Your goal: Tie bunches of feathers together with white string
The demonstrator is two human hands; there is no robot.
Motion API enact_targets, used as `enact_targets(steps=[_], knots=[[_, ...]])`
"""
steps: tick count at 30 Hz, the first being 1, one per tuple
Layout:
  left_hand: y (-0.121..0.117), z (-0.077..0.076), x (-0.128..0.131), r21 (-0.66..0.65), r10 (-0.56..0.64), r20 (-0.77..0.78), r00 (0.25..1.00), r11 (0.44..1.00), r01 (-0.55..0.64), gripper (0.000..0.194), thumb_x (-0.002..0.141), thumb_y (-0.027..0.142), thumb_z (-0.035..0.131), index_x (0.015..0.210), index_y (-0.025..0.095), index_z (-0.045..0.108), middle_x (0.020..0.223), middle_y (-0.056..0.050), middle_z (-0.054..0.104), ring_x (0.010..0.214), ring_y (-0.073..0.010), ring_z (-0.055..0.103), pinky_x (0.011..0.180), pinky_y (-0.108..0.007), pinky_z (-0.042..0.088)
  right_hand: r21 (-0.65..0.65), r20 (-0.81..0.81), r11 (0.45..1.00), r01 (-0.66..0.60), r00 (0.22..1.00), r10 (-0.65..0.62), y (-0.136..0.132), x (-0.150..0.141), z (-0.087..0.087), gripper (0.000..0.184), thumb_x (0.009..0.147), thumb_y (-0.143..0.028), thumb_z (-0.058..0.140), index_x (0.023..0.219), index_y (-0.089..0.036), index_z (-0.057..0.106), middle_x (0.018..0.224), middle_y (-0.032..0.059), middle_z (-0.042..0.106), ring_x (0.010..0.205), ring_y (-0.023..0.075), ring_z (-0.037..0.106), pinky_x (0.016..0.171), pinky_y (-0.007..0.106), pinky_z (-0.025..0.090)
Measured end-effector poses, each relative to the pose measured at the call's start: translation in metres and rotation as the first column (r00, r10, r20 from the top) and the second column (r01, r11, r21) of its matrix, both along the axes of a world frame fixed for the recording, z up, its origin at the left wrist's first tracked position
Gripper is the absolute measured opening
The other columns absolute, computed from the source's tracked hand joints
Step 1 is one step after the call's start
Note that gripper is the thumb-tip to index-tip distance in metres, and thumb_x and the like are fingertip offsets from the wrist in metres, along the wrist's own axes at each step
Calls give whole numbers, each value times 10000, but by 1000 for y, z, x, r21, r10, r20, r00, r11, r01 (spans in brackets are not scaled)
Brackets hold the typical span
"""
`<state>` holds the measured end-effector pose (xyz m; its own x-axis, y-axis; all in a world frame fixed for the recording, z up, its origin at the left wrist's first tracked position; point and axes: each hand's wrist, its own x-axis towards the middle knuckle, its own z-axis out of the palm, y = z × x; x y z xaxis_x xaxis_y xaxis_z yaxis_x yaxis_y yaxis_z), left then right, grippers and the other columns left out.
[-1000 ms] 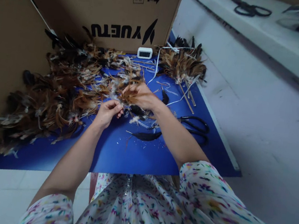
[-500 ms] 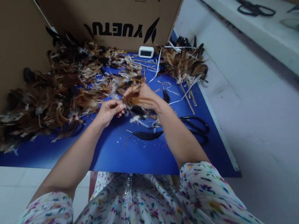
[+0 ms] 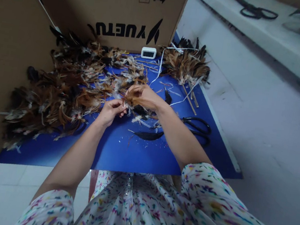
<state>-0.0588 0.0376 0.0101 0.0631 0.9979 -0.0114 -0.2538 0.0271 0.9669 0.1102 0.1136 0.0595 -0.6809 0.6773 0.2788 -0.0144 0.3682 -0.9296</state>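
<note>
My right hand (image 3: 141, 92) is closed around a bunch of brown feathers (image 3: 143, 103), whose tips trail back toward my wrist. Close beside it, my left hand (image 3: 112, 111) pinches the pale quill end of the same bunch with thumb and forefinger. Under and behind the hands lie loose black and white feathers (image 3: 141, 119) on the blue tabletop (image 3: 121, 157). A single long black feather (image 3: 148, 135) rests nearer the front edge. To the left spreads a big heap of brown and black feathers (image 3: 59, 103).
Black-handled scissors (image 3: 197, 126) lie right of my forearm. At the back stand a small white digital clock (image 3: 148, 53) and a cardboard box (image 3: 120, 4). A feather bundle on sticks (image 3: 186, 61) with white ribbon sits back right. More scissors (image 3: 259, 12) rest on the ledge.
My hands stay together on the brown feathers in nearly the same pose. The whole view has shifted slightly.
</note>
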Motion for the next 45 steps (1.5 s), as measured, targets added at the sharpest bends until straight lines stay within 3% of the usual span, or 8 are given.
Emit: enact_targets(steps=[8,12,15,18,25,33,40,45], knots=[[5,-5,-3,2,-8,2,1000,1000,8,393,539,422,905,632,143,645,538,0,619,426,-70,522,412,-173,407,-322,-230,930,176,939,-258,-8,8,3,330,664,-401,819,752,-170,601,734,-16,644,626,74,561,588,195,479],[8,-4,-5,-4,26,87,996,1000,-26,369,554,364,904,645,147,620,547,11,610,433,-64,520,411,-163,401,-367,-217,875,316,885,-411,-3,22,-1,363,683,-440,813,772,-181,575,696,-27,624,581,67,552,548,189,471],[10,-3,-6,0,73,146,987,997,-74,341,595,308,892,646,153,593,559,18,605,443,-58,514,404,-150,382,-358,-153,837,413,858,-489,-6,34,-7,287,676,-320,813,770,-177,582,617,-46,592,530,67,534,504,186,442],[11,-1,-7,10,98,190,977,995,-102,310,644,266,870,659,155,581,564,21,597,450,-54,509,405,-142,375,-287,-80,830,478,852,-518,-14,46,-15,197,661,-194,775,769,-161,614,596,-48,595,514,65,528,506,193,443],[13,1,-6,13,124,211,970,991,-130,307,649,263,869,639,166,578,558,27,588,437,-50,490,405,-151,381,-22,65,809,588,808,-586,-27,82,-28,69,713,-176,672,775,-153,653,603,-26,618,533,82,522,539,223,429],[13,2,-4,17,133,258,957,990,-142,307,617,241,885,643,168,588,597,24,603,461,-51,499,411,-147,379,482,318,662,574,590,-743,-32,110,-38,120,752,-120,627,797,-150,734,803,53,694,714,162,598,747,317,472],[12,1,0,14,130,242,962,990,-137,275,648,195,843,657,163,570,608,24,608,451,-55,496,403,-152,373,612,513,683,398,457,-726,-30,106,-52,182,866,-207,609,918,-112,755,944,137,701,881,237,627,826,344,459],[12,1,-1,22,135,215,967,990,-143,255,647,184,833,657,164,578,606,24,597,454,-56,489,407,-158,380,574,409,654,493,519,-750,-30,105,-48,172,858,-161,566,841,-124,733,894,107,710,803,198,625,783,308,447]])
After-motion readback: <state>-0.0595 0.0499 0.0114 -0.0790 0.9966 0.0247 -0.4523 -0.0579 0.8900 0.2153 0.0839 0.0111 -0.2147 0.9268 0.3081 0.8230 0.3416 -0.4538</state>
